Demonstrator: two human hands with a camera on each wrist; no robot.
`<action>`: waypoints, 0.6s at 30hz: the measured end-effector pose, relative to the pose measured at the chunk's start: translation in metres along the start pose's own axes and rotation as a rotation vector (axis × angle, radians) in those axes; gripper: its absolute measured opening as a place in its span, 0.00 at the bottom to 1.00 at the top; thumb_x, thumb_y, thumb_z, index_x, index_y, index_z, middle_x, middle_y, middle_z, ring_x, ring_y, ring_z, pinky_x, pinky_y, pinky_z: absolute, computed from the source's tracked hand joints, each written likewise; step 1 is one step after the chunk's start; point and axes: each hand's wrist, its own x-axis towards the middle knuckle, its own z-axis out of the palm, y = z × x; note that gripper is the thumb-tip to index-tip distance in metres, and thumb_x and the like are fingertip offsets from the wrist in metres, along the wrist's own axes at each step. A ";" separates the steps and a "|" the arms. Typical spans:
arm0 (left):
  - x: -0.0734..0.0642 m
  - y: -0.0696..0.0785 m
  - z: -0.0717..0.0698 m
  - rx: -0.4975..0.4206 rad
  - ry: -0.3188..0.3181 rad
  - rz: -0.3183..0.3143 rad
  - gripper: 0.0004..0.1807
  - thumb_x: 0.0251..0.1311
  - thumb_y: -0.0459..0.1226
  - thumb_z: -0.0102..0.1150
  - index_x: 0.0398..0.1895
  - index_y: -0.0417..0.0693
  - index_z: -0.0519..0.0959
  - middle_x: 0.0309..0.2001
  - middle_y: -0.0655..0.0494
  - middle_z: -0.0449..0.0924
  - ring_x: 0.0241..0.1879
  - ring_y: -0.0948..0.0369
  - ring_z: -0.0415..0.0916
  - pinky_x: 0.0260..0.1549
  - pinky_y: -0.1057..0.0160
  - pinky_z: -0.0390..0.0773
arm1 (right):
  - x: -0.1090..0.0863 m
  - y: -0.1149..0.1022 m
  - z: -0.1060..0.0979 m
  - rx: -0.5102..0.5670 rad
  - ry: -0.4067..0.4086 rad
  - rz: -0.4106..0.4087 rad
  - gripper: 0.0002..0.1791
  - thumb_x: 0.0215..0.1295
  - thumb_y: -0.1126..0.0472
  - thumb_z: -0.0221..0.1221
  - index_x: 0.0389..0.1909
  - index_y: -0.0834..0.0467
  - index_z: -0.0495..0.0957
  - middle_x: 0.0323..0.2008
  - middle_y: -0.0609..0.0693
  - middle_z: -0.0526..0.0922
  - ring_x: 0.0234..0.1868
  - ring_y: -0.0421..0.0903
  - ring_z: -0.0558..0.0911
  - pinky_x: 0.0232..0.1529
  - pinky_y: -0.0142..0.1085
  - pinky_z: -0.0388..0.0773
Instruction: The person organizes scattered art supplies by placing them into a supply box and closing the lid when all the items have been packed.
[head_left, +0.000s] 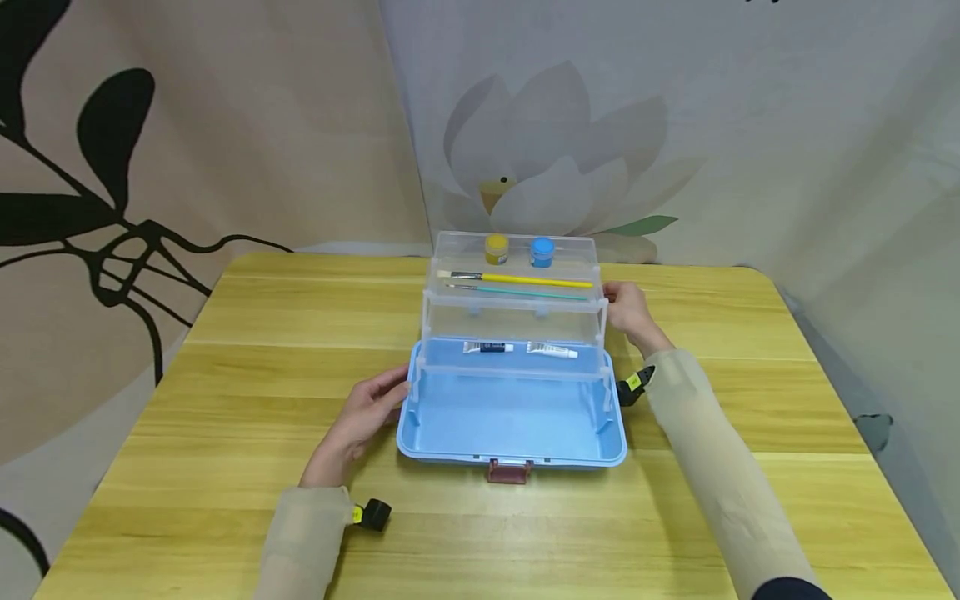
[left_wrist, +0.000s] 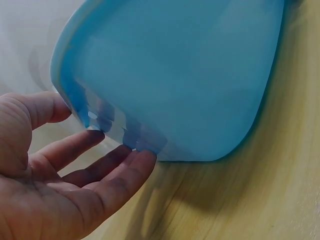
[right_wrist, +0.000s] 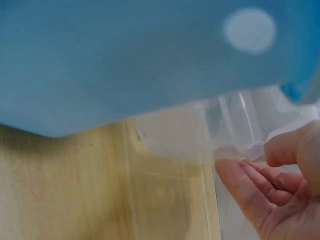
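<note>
A blue storage box (head_left: 512, 425) stands unfolded on the table, with stepped clear plastic tiers rising behind its base. My left hand (head_left: 367, 410) grips the box's left side; in the left wrist view the thumb lies at the rim and the fingertips (left_wrist: 145, 156) against the side wall. At the right end of the upper tier, my right hand (head_left: 630, 312) pinches the edge of the clear plastic lid (right_wrist: 172, 132). The upper tray holds a yellow paint jar (head_left: 497, 248), a blue paint jar (head_left: 542, 252), a yellow paintbrush (head_left: 536, 282) and a thin teal paintbrush (head_left: 532, 293).
Two paint tubes, one dark-labelled (head_left: 487, 347) and one white (head_left: 552, 350), lie in the lower clear tray. A brownish latch (head_left: 509, 472) hangs at the base's front edge. The wooden table (head_left: 225, 433) backs onto a printed curtain (head_left: 300, 125).
</note>
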 end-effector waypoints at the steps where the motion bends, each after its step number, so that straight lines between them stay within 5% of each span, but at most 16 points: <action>1: 0.000 0.000 0.001 -0.004 -0.002 0.002 0.25 0.68 0.36 0.49 0.66 0.38 0.64 0.64 0.38 0.64 0.51 0.56 0.75 0.45 0.60 0.79 | -0.001 0.000 0.000 0.005 0.016 -0.008 0.14 0.62 0.73 0.51 0.47 0.76 0.74 0.43 0.69 0.78 0.40 0.54 0.76 0.35 0.32 0.74; 11: 0.001 0.002 0.002 -0.007 0.011 -0.005 0.25 0.68 0.36 0.49 0.67 0.39 0.63 0.64 0.38 0.64 0.47 0.59 0.76 0.42 0.62 0.80 | -0.010 -0.012 -0.009 0.107 0.163 -0.142 0.13 0.62 0.72 0.52 0.46 0.75 0.73 0.39 0.66 0.77 0.38 0.52 0.75 0.35 0.24 0.71; 18: 0.005 0.004 0.003 -0.031 0.012 -0.013 0.25 0.68 0.36 0.49 0.67 0.39 0.63 0.64 0.38 0.64 0.46 0.61 0.76 0.42 0.64 0.79 | -0.011 -0.014 -0.016 0.142 0.223 -0.228 0.09 0.60 0.76 0.51 0.40 0.73 0.75 0.36 0.64 0.79 0.33 0.39 0.75 0.34 0.21 0.72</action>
